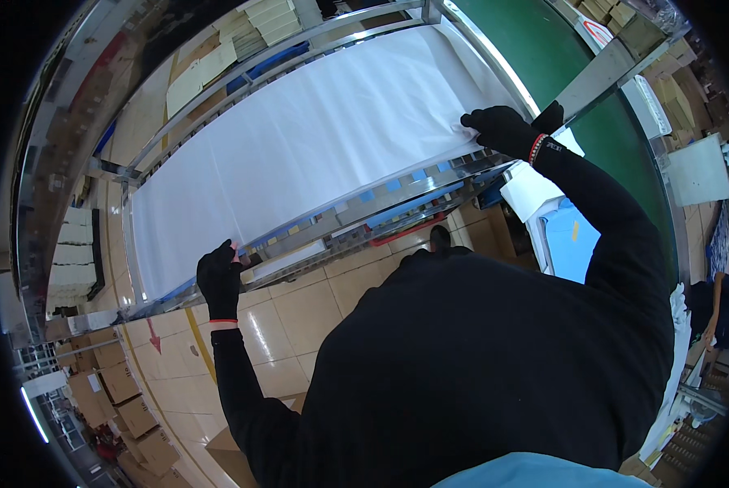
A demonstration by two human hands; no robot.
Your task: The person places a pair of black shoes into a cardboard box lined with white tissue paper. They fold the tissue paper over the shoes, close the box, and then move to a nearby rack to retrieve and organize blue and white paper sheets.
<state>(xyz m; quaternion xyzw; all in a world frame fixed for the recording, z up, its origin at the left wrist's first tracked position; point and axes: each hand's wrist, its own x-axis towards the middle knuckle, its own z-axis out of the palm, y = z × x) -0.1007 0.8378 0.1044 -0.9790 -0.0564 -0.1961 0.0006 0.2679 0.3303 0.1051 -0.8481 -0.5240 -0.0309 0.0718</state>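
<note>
A workroom with a pale tiled floor (pixel 299 313) surrounds the person, and a long green strip (pixel 535 49) runs along the right side. Cardboard boxes (pixel 108 394) are piled at the near left (only their tops and sides show clearly).

In front of the person is a metal rack (pixel 502 70), slanting from the near left to the far right. On top of it lies a wide white sheet (pixel 299 130), covering most of the rack between its far and near rails. Its long axis follows the rack, one short end toward the left, the other toward the far right. It is probably laid lengthwise because the rack's rails bear it best that way. Soft ripples cross it toward the right.

Both hands are at the near edge, set well apart, which likely lets the person keep that long side straight. The right hand (pixel 502 130), in a black glove, has its fingers curled in and appears to pinch the sheet near its right end. The left hand (pixel 220 276), gloved too, is narrow, fingertips drawn together at the near edge, where a faint crease starts; whether it grips the sheet or the rail, I cannot tell.
</note>
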